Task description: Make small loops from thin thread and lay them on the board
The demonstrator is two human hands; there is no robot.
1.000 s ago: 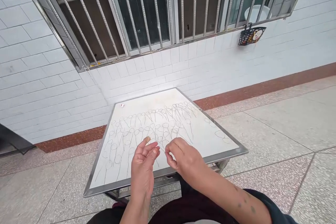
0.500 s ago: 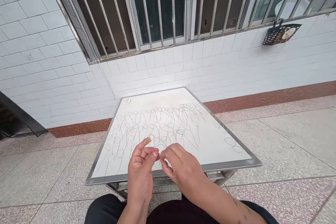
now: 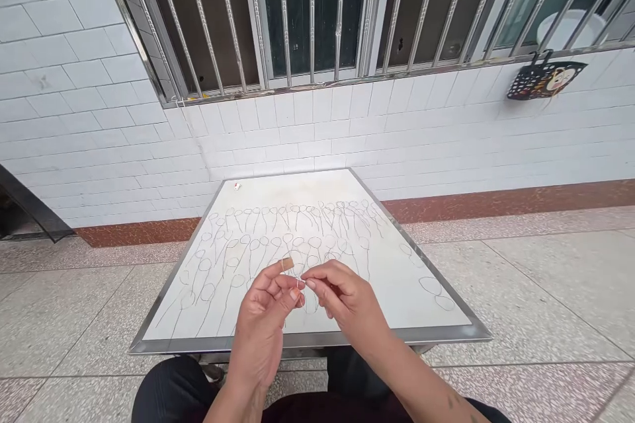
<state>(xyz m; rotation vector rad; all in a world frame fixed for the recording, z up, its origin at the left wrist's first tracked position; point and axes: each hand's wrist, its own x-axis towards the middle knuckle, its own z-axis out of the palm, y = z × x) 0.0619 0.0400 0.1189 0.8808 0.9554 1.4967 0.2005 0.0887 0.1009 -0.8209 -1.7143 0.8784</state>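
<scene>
Both hands meet over the near part of a white-topped table [image 3: 387,301]. My left hand [image 3: 262,320] is closed, pinching a thin strand [image 3: 299,283] between thumb and fingers; tan tape wraps its raised index fingertip. Thumb and forefinger of my right hand [image 3: 350,301] pinch the same strand close beside the left fingertips. Whether it is cord or wire is too fine to tell. Around and beyond the hands, many thin dark loops with long tails [image 3: 239,281] lie in rough rows on the tabletop.
A few separate loops [image 3: 430,286] lie toward the table's right side. A small white-and-red item [image 3: 237,186] sits at the far left corner. Behind stands a white tiled wall [image 3: 278,125] with a barred window [image 3: 312,13]. A patterned bag [image 3: 543,79] hangs from the bars.
My right hand's fingers have opened out somewhat and risen slightly, still pinching at the strand. My left hand has shifted a little left. The camera view has tilted slightly.
</scene>
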